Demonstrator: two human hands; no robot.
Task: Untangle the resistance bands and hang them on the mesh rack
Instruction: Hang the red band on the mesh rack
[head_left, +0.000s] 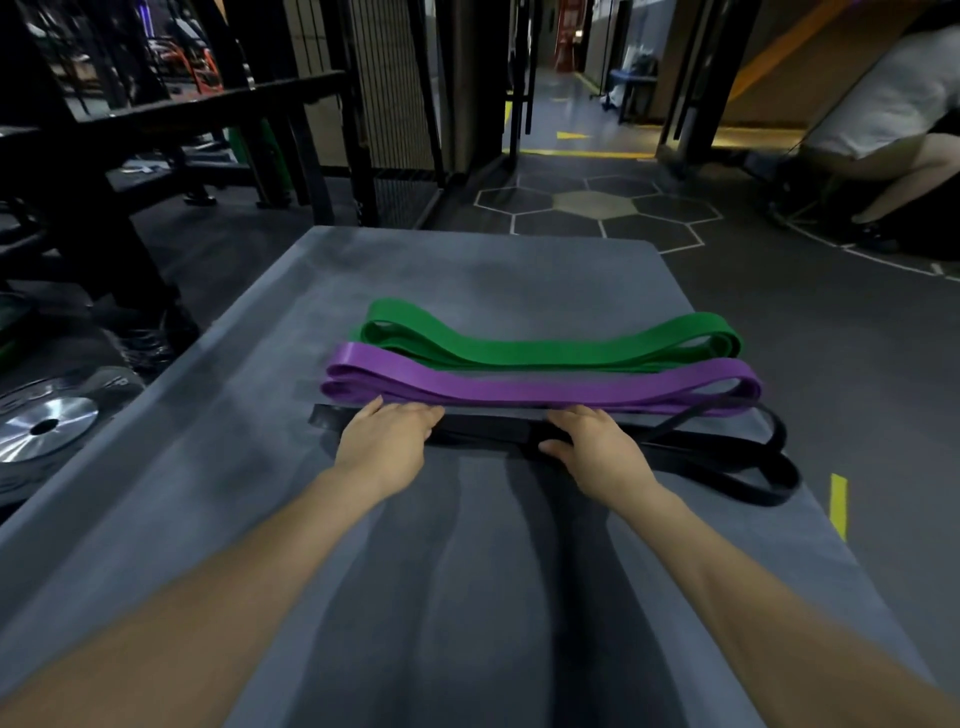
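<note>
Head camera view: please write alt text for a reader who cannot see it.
Two bare hands, left hand and right hand, rest on a black band on a grey table. Purple band and green band lie beyond.

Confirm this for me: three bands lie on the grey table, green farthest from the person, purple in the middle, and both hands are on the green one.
Not quite. In the head view both the left hand and the right hand are on the black band, nearest the person, not the green band. The purple band does lie between them on the grey table.
</note>
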